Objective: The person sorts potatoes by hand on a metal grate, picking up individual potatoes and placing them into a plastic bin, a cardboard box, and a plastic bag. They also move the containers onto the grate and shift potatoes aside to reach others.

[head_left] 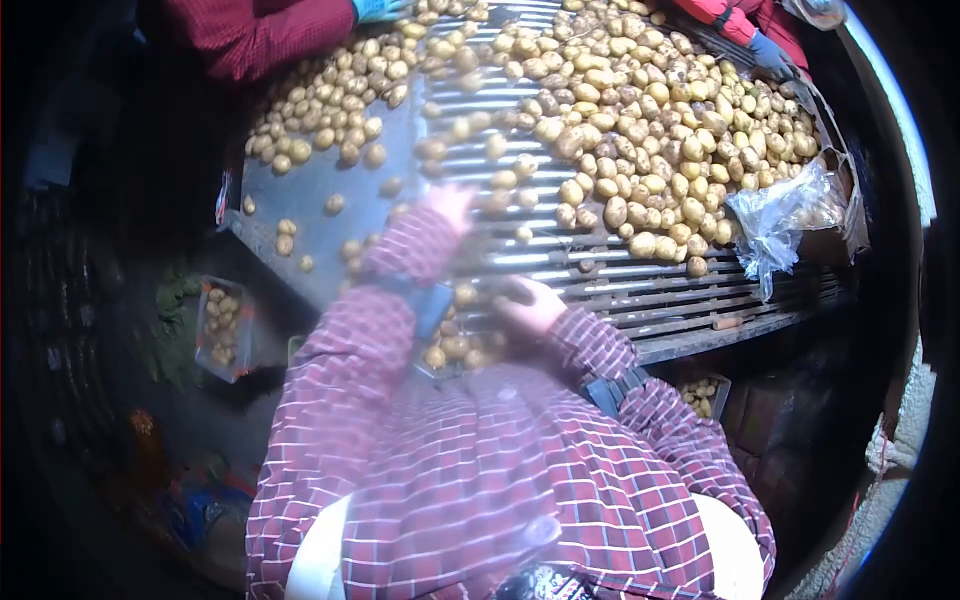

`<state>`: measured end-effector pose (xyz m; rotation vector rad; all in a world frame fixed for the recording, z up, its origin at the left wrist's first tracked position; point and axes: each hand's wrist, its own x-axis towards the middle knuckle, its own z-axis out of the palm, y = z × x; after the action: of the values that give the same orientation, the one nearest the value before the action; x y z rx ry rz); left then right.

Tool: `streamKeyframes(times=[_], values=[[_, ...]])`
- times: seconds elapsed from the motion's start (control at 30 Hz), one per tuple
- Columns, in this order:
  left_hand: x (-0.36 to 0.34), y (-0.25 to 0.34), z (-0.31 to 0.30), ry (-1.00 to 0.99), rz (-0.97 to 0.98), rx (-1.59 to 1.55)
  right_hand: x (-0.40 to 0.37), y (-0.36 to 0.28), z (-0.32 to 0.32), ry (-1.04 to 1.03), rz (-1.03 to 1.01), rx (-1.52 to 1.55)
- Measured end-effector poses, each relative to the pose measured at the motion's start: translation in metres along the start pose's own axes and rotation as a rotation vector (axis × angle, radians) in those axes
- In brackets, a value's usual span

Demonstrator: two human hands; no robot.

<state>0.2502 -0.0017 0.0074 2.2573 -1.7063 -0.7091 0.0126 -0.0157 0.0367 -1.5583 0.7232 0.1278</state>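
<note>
My left hand (455,203) reaches forward over the seam between the flat metal sheet (385,150) and the slatted metal rack (590,245). Motion smears its fingers, and blurred potatoes (495,146) lie just ahead of it. Closer to my body, my right hand (537,307) is low over the near slats. A dark brownish patch shows at its fingers, too blurred to tell whether it is a held potato. Several potatoes (455,347) sit between my forearms, against the front of my checked shirt.
A big heap of potatoes (650,130) covers the rack's far right, beside a clear plastic bag (785,215). Two other people work across the table, one gloved hand (380,9) at top left, another gloved hand (772,57) at top right. A potato crate (222,330) stands low left.
</note>
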Motion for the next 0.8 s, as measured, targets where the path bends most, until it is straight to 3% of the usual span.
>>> streamKeyframes(times=[0.07,0.17,0.23,0.3,0.33,0.37,0.4,0.47,0.53,0.57,0.67,0.73,0.8], values=[[0.019,0.029,0.004,-0.128,-0.075,0.225,0.002,0.029,-0.014,-0.013,0.093,0.412],[0.025,0.043,0.011,-0.085,-0.123,0.135,0.001,0.057,-0.033,-0.077,0.176,0.497],[0.013,0.043,0.003,-0.091,-0.064,0.083,0.004,0.066,-0.038,-0.015,-0.231,-0.242],[0.003,0.027,0.008,-0.007,-0.083,-0.189,0.016,0.05,-0.04,0.126,-0.672,-0.681],[-0.003,0.019,0.011,0.036,-0.102,-0.331,0.022,0.026,-0.042,0.186,-0.474,-0.496],[-0.016,0.015,0.007,0.015,-0.32,-0.623,0.029,-0.003,-0.042,0.233,-0.272,-0.31],[-0.032,0.011,0.006,0.078,-0.405,-0.907,0.041,-0.023,-0.041,0.273,-0.067,-0.123],[-0.05,-0.028,0.036,0.168,-0.35,-1.518,0.085,-0.043,-0.049,0.262,-0.214,-0.377],[-0.076,-0.042,0.03,0.15,-0.358,-1.771,0.116,-0.08,-0.033,0.384,-0.334,-0.617],[-0.086,-0.046,0.026,0.14,-0.359,-1.896,0.14,-0.095,-0.025,0.306,-0.259,-0.716],[-0.104,-0.049,0.006,0.096,-0.69,-1.84,0.213,-0.085,-0.003,0.221,-0.072,-0.888],[-0.099,-0.121,0.09,0.306,-0.538,-1.598,0.232,-0.072,0.005,0.221,-0.031,-0.934],[-0.086,-0.128,0.083,0.495,-0.606,-1.342,0.232,-0.064,0.005,0.212,-0.051,-0.944]])
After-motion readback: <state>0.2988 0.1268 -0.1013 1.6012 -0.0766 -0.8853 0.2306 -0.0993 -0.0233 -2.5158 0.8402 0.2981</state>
